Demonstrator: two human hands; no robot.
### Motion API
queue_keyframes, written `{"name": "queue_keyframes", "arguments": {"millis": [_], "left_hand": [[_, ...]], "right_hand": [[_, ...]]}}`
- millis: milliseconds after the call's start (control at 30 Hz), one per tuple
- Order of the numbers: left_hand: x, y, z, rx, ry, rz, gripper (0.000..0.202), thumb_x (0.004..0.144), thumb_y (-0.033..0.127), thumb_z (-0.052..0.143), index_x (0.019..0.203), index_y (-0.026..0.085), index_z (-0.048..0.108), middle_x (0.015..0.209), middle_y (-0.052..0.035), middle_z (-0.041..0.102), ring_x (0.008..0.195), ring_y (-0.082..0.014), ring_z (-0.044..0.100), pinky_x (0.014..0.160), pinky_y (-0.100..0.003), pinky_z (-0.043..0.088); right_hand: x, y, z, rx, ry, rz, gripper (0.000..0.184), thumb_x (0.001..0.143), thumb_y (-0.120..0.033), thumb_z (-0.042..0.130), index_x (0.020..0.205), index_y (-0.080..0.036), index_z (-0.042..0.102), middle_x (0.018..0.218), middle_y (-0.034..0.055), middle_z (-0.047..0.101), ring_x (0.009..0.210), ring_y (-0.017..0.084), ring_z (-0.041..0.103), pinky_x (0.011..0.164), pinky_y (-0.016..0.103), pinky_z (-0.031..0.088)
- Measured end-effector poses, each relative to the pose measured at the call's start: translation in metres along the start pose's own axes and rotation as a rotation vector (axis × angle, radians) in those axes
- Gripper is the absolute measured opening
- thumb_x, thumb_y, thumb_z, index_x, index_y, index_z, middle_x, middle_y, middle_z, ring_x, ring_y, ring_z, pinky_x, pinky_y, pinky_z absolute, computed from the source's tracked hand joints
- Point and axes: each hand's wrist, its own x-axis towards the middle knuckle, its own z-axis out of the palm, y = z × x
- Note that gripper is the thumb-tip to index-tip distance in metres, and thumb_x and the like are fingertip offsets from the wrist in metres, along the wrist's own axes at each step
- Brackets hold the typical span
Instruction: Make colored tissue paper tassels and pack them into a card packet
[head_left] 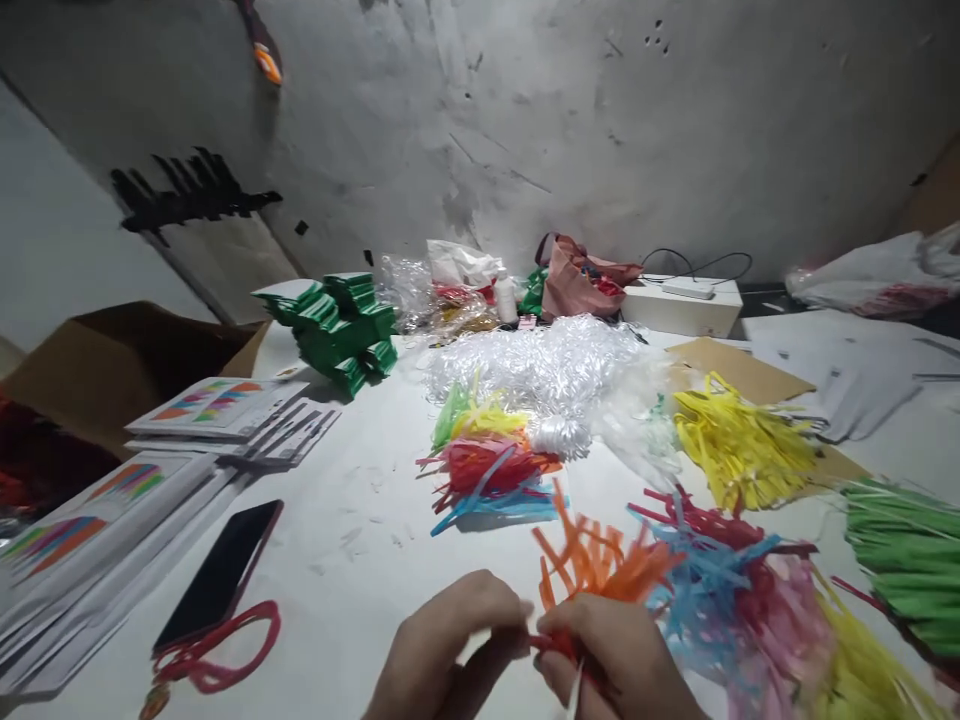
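Both hands meet at the bottom centre over the white table (360,540). My left hand (442,650) is closed in a pinch, thumb and fingers pressed on a small red strip (546,643). My right hand (611,655) is closed on the same red strip from the other side. Just beyond the fingers lies a bunch of orange strips (600,565). To the right of it are blue, pink and red strips (739,590) in a loose heap.
A black phone (221,575) with a red lanyard (217,655) lies at left beside stacks of printed cards (112,530). Further back are green folded pieces (341,325), white shredded plastic (547,365), a mixed strip bundle (487,465), yellow strips (739,445), green strips (911,560) and a white box (682,305).
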Motion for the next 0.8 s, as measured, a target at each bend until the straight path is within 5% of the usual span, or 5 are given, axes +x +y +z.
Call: {"name": "queue_keyframes", "arguments": {"millis": [100, 233, 467, 667, 800], "left_hand": [[-0.001, -0.028, 0.034, -0.316, 0.181, -0.238, 0.018, 0.077, 0.036, 0.082, 0.093, 0.026, 0.080, 0.080, -0.0067, 0.072, 0.075, -0.0227, 0.067, 0.070, -0.029, 0.056], [-0.005, -0.053, 0.061, -0.537, 0.088, -0.443, 0.027, 0.079, 0.043, 0.079, 0.070, 0.018, 0.076, 0.081, -0.0063, 0.068, 0.078, -0.0205, 0.063, 0.074, -0.029, 0.052], [-0.011, -0.054, 0.084, -0.834, 0.070, -0.696, 0.027, 0.079, 0.043, 0.081, 0.075, 0.018, 0.073, 0.062, 0.0000, 0.064, 0.061, -0.0117, 0.056, 0.063, -0.021, 0.045], [-0.017, -0.055, 0.089, -0.820, 0.007, -0.717, 0.032, 0.079, 0.047, 0.080, 0.073, 0.017, 0.073, 0.063, -0.0006, 0.066, 0.060, -0.0115, 0.059, 0.064, -0.022, 0.045], [-0.020, -0.058, 0.088, -0.782, 0.021, -0.720, 0.031, 0.079, 0.048, 0.080, 0.075, 0.017, 0.074, 0.061, 0.0001, 0.065, 0.059, -0.0122, 0.059, 0.062, -0.022, 0.044]], "right_hand": [[-0.004, 0.008, 0.001, 0.026, -0.020, 0.092, 0.021, 0.096, -0.033, 0.055, 0.087, -0.020, 0.069, 0.065, 0.0003, 0.066, 0.050, 0.012, 0.057, 0.052, 0.022, 0.043], [-0.016, 0.021, -0.007, 0.071, 0.070, 0.097, 0.018, 0.094, -0.033, 0.058, 0.094, -0.019, 0.070, 0.071, 0.0017, 0.070, 0.055, 0.012, 0.061, 0.054, 0.021, 0.043], [-0.011, 0.020, -0.031, 0.343, 0.113, 0.284, 0.022, 0.094, -0.035, 0.060, 0.104, -0.018, 0.071, 0.059, -0.0014, 0.063, 0.049, 0.012, 0.057, 0.050, 0.021, 0.041], [-0.001, 0.014, -0.033, 0.797, -0.054, 0.461, 0.022, 0.095, -0.037, 0.058, 0.091, -0.017, 0.067, 0.059, -0.0012, 0.061, 0.053, 0.013, 0.059, 0.055, 0.023, 0.045], [-0.003, 0.019, -0.032, 0.763, -0.046, 0.509, 0.019, 0.090, -0.035, 0.062, 0.090, -0.018, 0.069, 0.057, -0.0038, 0.056, 0.051, 0.011, 0.055, 0.051, 0.021, 0.041]]}}
